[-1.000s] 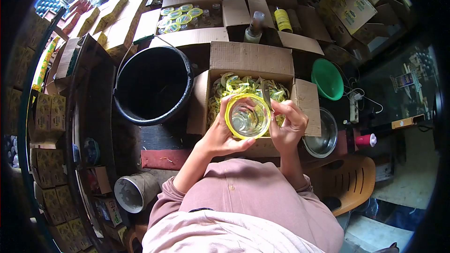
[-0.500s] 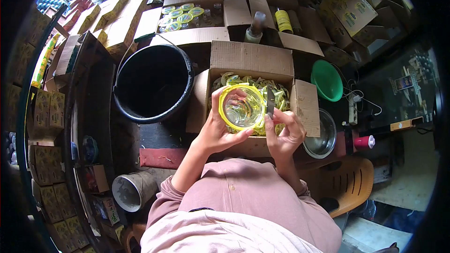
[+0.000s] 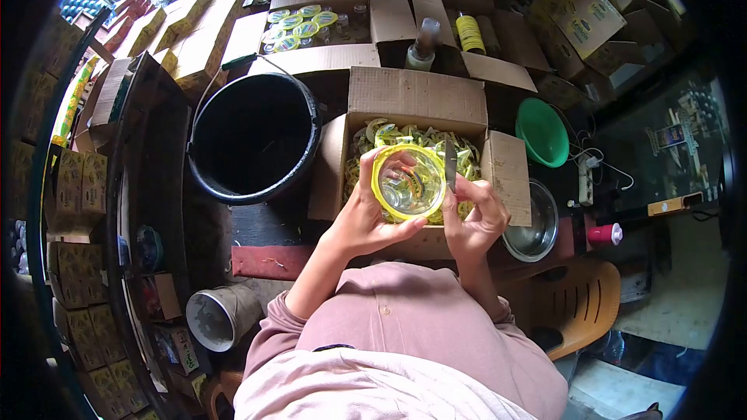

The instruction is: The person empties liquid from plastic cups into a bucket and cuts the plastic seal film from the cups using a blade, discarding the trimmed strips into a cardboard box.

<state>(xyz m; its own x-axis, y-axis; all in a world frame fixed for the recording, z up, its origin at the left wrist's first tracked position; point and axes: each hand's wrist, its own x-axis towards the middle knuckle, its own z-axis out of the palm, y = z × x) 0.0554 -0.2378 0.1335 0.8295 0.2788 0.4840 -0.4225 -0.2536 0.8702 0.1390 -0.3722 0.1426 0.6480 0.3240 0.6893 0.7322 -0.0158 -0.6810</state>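
My left hand [image 3: 364,218] is wrapped round a clear plastic cup [image 3: 409,182] with a yellow rim, its round face tilted up toward me. My right hand [image 3: 476,218] pinches a small dark blade [image 3: 450,165], which points away from me right beside the cup's right edge. Both hands are over an open cardboard box [image 3: 416,96] filled with yellow-green plastic scraps [image 3: 467,157]. The fingertips on the far side of the cup show only partly through it.
A large black bucket [image 3: 255,140] stands left of the box. To the right are a green bowl [image 3: 542,132] and a metal bowl [image 3: 545,222]. Behind, another box [image 3: 319,56] holds yellow-rimmed cups. A brown chair [image 3: 580,303] is at the lower right.
Over the last second the cup has tilted back and forth in my left hand. The blade has turned more upright and stays beside the rim.
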